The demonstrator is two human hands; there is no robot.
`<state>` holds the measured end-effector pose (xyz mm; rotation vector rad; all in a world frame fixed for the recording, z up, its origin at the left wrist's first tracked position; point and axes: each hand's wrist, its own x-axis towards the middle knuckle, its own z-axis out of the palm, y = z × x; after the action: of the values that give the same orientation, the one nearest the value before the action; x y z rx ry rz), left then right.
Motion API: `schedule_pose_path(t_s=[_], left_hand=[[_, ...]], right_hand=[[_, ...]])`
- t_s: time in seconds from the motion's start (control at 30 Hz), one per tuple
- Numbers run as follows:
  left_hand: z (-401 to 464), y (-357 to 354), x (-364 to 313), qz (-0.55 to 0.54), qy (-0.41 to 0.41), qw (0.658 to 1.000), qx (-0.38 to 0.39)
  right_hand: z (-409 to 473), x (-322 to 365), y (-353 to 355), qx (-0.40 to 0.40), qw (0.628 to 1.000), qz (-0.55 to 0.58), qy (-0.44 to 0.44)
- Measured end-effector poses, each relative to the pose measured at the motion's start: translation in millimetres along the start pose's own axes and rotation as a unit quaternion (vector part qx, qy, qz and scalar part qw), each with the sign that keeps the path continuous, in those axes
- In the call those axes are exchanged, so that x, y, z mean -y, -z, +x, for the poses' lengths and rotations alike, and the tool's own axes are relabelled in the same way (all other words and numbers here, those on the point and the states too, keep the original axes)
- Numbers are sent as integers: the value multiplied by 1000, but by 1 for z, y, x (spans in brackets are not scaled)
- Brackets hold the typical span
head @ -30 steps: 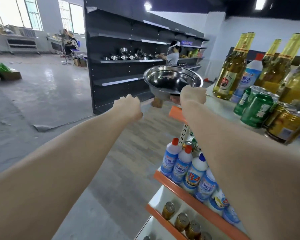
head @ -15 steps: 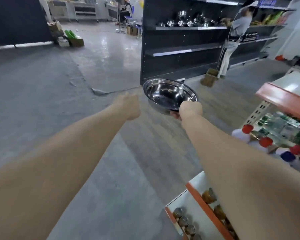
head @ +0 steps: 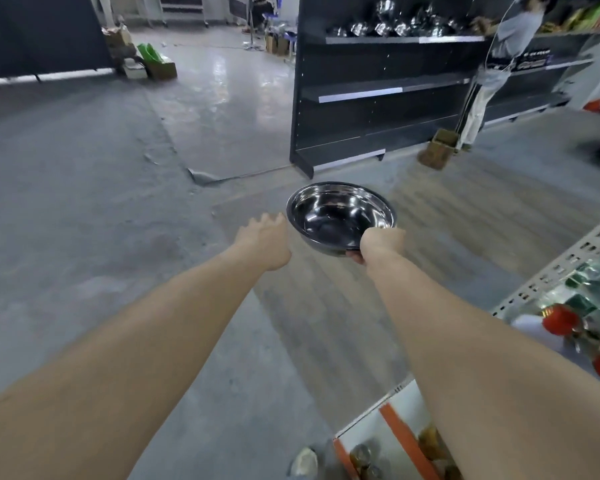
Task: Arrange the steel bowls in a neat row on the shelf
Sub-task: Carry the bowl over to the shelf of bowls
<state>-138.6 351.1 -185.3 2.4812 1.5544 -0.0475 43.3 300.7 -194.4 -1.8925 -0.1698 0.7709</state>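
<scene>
A shiny steel bowl (head: 340,216) hangs over the floor in front of me, mouth up. My right hand (head: 381,242) grips its near right rim, thumb on top and fingers underneath. My left hand (head: 265,242) floats just left of the bowl, fingers loosely bent and holding nothing, apart from the rim. Across the aisle stands a dark shelf unit (head: 378,95); several more steel bowls and pots (head: 388,24) sit along its upper shelf.
A person (head: 492,71) stands at the right end of the dark shelf, a cardboard box (head: 437,152) by their feet. A white-and-orange rack (head: 388,424) with cans and red-capped bottles (head: 561,320) stands close on my right. Boxes (head: 156,64) lie far left.
The view has dropped and swung left, away from the rack of bottles and cans. The bowl in my right hand now sits lower, over the floor. My left hand stays beside it.
</scene>
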Motion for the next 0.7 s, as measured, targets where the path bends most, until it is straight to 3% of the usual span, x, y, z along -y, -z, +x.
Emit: schedule_pose_path(t_s=[0.3,0.7], left_hand=[[128,43,-34,6,7,1000,-8],[321,76,-42,19,-38,998,-36]], right_hand=[[113,76,-27,23,1000,11,0],[260,168,-87,-22,999,2,23]])
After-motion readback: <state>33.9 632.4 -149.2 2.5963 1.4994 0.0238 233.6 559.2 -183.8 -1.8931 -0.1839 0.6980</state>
